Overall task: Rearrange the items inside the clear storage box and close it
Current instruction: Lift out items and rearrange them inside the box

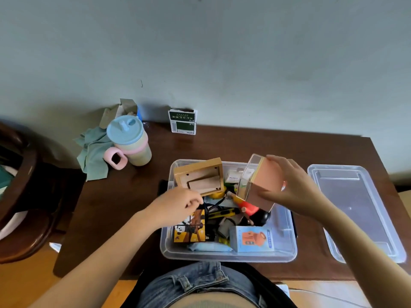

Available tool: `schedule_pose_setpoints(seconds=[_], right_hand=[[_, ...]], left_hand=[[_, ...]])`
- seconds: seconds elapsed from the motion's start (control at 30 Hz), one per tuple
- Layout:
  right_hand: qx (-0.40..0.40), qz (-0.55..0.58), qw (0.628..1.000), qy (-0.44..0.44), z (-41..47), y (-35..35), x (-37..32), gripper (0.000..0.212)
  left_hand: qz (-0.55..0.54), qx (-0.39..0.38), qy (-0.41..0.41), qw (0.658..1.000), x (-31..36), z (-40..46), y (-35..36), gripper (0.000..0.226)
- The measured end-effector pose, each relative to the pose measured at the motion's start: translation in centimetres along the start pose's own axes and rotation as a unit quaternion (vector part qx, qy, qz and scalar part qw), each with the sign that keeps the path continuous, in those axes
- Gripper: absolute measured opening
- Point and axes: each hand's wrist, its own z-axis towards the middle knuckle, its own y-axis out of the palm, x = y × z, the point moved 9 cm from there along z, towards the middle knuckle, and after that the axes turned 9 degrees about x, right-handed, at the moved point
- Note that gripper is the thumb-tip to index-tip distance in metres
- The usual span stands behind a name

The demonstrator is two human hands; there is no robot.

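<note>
Sitting on the dark wooden table [244, 143], close to its near edge: the clear storage box [287, 232], lid off and crowded with items. Lying flat on the table just right of the box, apart from it: the clear lid [355, 210].

Gripping a pink box [265, 185] with a clear plastic side above the box's far right corner: the right hand [295, 192], thumb curling along the near face, fingers wrapping over the top, the package tilting.

Reaching into the left half of the box: the left hand [178, 204], fingers curling down and pinching what looks like a thin black cord [212, 206] just below a wooden frame [200, 176]. Leaning tilted against the box's far left wall: that wooden frame, back side showing.

Lying inside, near the front left: a picture cube [190, 230] with cartoon animal prints. Standing at the front right: a light blue carton [252, 238] showing an orange figure. Resting between them, toward the middle: a yellow and black utility knife [223, 213] and an orange and black bottle-like item [255, 212].

Standing on the far left of the table: a lidded cup [130, 141] with a blue top and pink handle, touching a crumpled green cloth [94, 152]. Standing upright at the wall: 1 small green and white carton [182, 122].
</note>
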Motion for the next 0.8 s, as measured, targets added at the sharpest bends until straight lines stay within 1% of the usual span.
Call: schedule_pose_setpoints(seconds=[0.03, 0.07, 0.1, 0.17, 0.23, 0.3, 0.4, 0.47, 0.5, 0.57, 0.6, 0.67, 0.7, 0.73, 0.8], right_hand=[[-0.007, -0.007, 1.0, 0.001, -0.2, 0.7, 0.4, 0.092], [-0.013, -0.014, 1.0, -0.003, -0.5, 1.3, 0.6, 0.089], [-0.015, -0.018, 1.0, -0.01, -0.8, 1.9, 0.7, 0.087], [-0.003, -0.019, 1.0, -0.019, -1.1, 2.3, 0.5, 0.086], [0.018, -0.012, 1.0, -0.019, -1.1, 2.3, 0.3, 0.086], [0.031, -0.007, 0.999, -0.017, -1.2, 2.2, 0.2, 0.083], [0.022, -0.006, 1.0, -0.02, -1.7, 2.5, -0.2, 0.077], [0.009, -0.001, 1.0, -0.02, -1.9, 2.8, -0.3, 0.077], [0.004, -0.003, 1.0, -0.022, -2.0, 2.9, -0.4, 0.077], [0.0, -0.01, 1.0, -0.021, -2.2, 3.1, -0.4, 0.076], [0.002, -0.011, 1.0, -0.019, -2.3, 3.1, -0.4, 0.075], [0.015, -0.001, 1.0, -0.022, -2.4, 3.1, -0.6, 0.071], [0.025, 0.006, 0.999, -0.025, -2.4, 3.0, -0.8, 0.068], [0.038, 0.014, 0.999, -0.029, -2.4, 2.8, -1.1, 0.065], [0.074, 0.033, 0.996, -0.034, -2.5, 2.1, -1.6, 0.057]], left_hand=[[0.08, -0.075, 0.001, 0.994, 0.0, -0.1, 2.0, 0.026], [0.145, -0.132, 0.001, 0.981, -0.1, -0.2, 3.7, 0.031], [0.185, -0.172, -0.003, 0.968, -0.2, -0.4, 5.1, 0.038], [0.223, -0.211, -0.018, 0.952, -0.4, -0.4, 7.0, 0.053], [0.247, -0.214, -0.04, 0.944, -0.7, -0.1, 7.9, 0.066], [0.26, -0.207, -0.069, 0.941, -0.8, 0.1, 8.5, 0.076], [0.268, -0.19, -0.086, 0.941, -0.3, 0.4, 9.1, 0.081], [0.252, -0.195, -0.087, 0.944, -0.4, 0.5, 8.7, 0.085], [0.24, -0.209, -0.084, 0.944, -0.7, 0.5, 8.4, 0.089], [0.247, -0.24, -0.059, 0.937, -1.2, 0.2, 7.9, 0.097], [0.264, -0.239, -0.039, 0.934, -1.3, 0.2, 7.6, 0.098], [0.276, -0.212, -0.011, 0.938, -1.1, 0.5, 7.1, 0.095], [0.248, -0.195, -0.009, 0.949, -0.9, 0.8, 6.9, 0.092], [0.198, -0.18, -0.015, 0.963, -0.5, 1.1, 6.7, 0.086], [0.121, -0.146, -0.014, 0.982, 0.1, 1.6, 5.8, 0.068]])
